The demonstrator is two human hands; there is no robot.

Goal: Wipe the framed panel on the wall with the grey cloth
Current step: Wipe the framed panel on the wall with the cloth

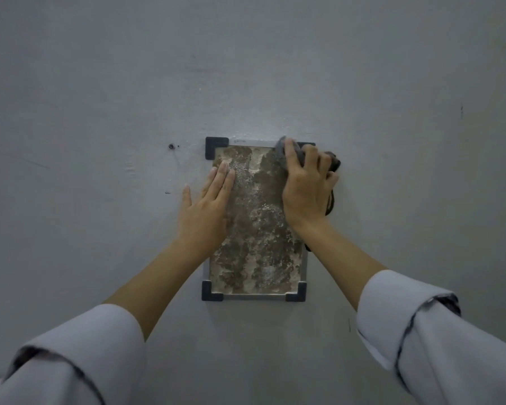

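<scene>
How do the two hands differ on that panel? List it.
The left hand lies flat and open, with nothing in it, on the framed panel's left side; the right hand is curled around the grey cloth at the top right corner. Both press against the panel.

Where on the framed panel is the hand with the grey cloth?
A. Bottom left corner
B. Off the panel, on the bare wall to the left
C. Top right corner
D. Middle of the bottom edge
C: the right hand presses the grey cloth against the framed panel at its top right corner, while the left hand lies flat on the left side.
</scene>
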